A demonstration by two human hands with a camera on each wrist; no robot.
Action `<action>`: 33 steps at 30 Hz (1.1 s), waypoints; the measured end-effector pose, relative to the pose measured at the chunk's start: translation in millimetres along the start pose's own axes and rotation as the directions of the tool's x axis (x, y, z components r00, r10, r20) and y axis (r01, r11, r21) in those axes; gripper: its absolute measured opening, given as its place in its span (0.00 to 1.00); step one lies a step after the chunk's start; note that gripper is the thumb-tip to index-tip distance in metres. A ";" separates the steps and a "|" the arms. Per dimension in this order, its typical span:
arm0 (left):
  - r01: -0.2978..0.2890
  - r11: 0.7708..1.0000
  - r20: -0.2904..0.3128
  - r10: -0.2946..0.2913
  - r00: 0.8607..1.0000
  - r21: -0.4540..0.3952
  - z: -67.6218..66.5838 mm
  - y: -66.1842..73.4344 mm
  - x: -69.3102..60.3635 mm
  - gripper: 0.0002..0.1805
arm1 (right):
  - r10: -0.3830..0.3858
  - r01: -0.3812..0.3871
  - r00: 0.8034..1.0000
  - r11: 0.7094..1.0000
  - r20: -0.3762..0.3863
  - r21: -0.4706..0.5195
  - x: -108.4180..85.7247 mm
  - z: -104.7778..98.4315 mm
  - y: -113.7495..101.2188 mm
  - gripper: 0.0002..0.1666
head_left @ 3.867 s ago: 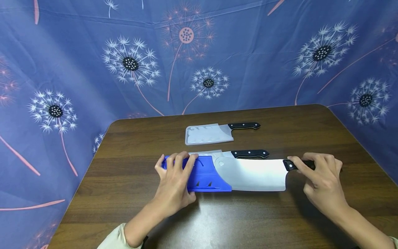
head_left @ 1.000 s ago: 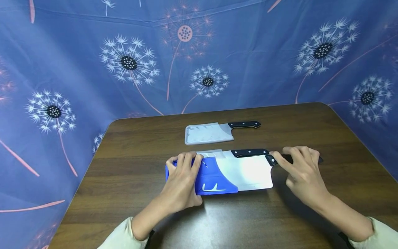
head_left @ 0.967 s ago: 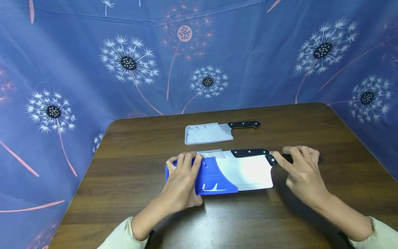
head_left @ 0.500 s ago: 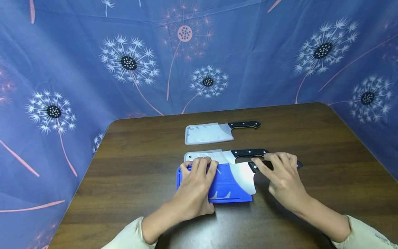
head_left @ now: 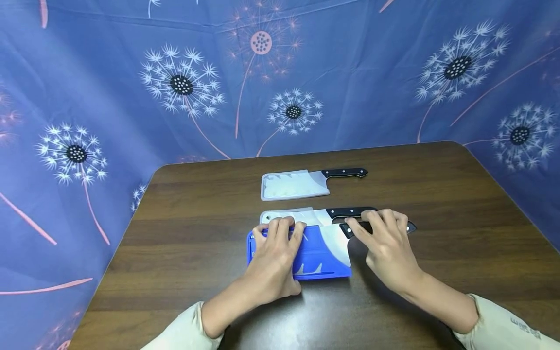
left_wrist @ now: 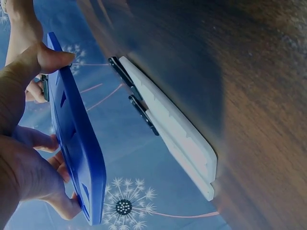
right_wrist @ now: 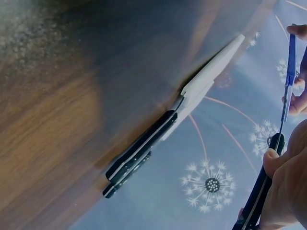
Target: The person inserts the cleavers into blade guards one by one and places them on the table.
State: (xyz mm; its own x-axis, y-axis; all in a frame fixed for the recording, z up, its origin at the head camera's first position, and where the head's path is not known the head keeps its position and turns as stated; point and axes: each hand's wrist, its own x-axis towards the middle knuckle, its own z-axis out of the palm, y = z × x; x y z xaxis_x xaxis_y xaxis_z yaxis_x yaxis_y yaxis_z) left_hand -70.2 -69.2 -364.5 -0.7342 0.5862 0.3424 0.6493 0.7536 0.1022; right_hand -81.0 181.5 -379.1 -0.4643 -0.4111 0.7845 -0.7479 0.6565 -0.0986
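Note:
My left hand grips a blue blade guard, thumb at its lower edge and fingers along the upper edge. Most of a cleaver's blade is inside this guard; only a strip near the handle shows. My right hand holds the cleaver by its black riveted handle. Both wrist views show cleaver and guard raised off the table. Behind them lies a second cleaver in a whitish guard, partly hidden by my hands and the blue guard.
A third cleaver in a whitish guard lies farther back, its black handle pointing right. Everything is over a brown wooden table. A blue cloth with dandelion prints hangs beyond the far edge.
The right hand has moved left, pushing the cleaver's blade deeper into the blue guard. The left hand, with the guard, has shifted slightly right. The two other cleavers stay put.

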 end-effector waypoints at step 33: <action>0.102 0.992 -0.072 -0.107 0.992 -0.075 2.0 0.9 1.0 0.58 | 0.050 -0.039 0.995 0.991 0.084 -0.130 12.1 -11.1 7.0 0.41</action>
State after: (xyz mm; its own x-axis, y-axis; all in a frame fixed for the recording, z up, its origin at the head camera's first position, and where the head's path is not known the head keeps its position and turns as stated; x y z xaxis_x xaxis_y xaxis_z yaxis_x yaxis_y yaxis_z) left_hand -70.7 -67.4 -365.9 -0.7835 0.4793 0.3954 0.5841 0.7851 0.2058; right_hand -86.6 188.2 -363.5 -0.5395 -0.4296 0.7241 -0.6614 0.7485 -0.0487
